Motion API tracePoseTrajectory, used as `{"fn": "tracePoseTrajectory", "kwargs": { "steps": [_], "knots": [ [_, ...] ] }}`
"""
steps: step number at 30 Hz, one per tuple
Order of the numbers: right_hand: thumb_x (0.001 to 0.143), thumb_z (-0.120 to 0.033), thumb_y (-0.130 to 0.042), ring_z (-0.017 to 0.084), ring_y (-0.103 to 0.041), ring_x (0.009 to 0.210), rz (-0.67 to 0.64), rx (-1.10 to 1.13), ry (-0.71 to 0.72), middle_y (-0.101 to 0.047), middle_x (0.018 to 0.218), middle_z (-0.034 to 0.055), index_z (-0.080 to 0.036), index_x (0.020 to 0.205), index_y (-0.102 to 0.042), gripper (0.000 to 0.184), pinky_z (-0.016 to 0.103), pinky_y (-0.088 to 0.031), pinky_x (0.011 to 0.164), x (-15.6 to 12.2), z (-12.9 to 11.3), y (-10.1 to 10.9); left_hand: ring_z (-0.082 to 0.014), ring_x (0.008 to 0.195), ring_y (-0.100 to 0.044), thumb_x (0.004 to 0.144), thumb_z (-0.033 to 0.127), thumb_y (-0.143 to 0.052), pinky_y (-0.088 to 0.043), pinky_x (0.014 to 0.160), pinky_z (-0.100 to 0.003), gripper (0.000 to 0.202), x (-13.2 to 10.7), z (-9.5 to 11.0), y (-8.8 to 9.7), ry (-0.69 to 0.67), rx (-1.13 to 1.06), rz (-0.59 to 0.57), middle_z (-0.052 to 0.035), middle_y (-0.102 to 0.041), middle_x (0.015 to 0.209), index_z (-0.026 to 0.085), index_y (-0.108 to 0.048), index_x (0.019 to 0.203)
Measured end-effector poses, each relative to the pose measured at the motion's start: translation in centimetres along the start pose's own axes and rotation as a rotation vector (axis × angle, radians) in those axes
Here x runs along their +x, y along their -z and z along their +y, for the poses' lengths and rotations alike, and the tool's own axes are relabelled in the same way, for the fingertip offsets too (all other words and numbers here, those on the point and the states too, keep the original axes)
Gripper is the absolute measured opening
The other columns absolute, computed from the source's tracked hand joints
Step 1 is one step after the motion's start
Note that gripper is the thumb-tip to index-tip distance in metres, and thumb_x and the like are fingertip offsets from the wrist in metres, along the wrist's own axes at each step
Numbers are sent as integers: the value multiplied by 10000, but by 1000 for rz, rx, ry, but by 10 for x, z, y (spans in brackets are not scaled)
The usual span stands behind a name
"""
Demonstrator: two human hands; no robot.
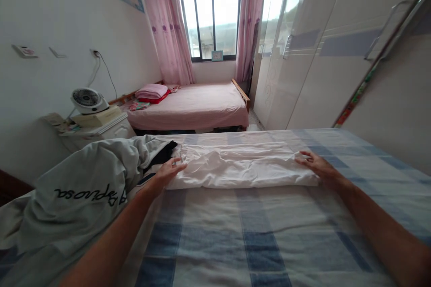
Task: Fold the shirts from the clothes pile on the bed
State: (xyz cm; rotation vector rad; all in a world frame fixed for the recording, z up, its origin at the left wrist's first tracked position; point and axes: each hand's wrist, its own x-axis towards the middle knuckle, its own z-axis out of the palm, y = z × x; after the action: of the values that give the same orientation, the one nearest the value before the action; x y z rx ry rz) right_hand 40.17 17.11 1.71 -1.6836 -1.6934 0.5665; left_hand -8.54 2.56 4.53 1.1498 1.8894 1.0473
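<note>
At ends of folded white cloth [242,174]: left hand [167,171], right hand [316,164], pinch unconfirmed; likely light, soft; hold there

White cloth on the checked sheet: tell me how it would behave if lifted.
The white cloth is probably floppy, given its soft wrinkles. Fine creases suggest thin fabric, likely light for its size. It seems loosely layered, so it might unfold if lifted by one edge.
</note>
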Motion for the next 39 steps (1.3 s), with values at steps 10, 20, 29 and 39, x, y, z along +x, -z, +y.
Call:
{"fn": "tracePoseTrajectory", "kwargs": {
  "steps": [10,20,29,39],
  "knots": [
    [767,-290,-467,211,-641,920,159,-52,38,-678,1050,112,-145,1245,-536,504,324,-468,839,2,-25,-6,-147,697,-596,708,455,-569,-442,606,-218,650,12,0,-17,-289,-101,255,-53,-653,888,118,-503,1259],
    [807,-360,-432,201,-619,794,174,-435,50,-664,912,100,-168,905,-652,308,303,-451,726,-32,0,21,-247,746,-637,751,632,-401,-456,655,-302,780,-2,-13,3,-159,524,172,-55,-650,739,78,-471,1296],
    [725,-423,-538,182,-629,776,14,-327,35,-681,874,30,-220,798,-690,264,272,-454,686,-84,7,35,-200,706,-627,628,590,-528,-474,653,-272,762,-27,-26,19,-150,398,114,-10,-649,735,145,-535,1247],
    [720,-316,-484,181,-609,773,108,-298,166,-672,856,51,-196,781,-663,224,281,-448,694,-68,3,24,-160,619,-563,636,547,-577,-433,569,-244,711,-25,-18,13,-198,175,193,0,-626,692,131,-577,1213]
  ]
}}
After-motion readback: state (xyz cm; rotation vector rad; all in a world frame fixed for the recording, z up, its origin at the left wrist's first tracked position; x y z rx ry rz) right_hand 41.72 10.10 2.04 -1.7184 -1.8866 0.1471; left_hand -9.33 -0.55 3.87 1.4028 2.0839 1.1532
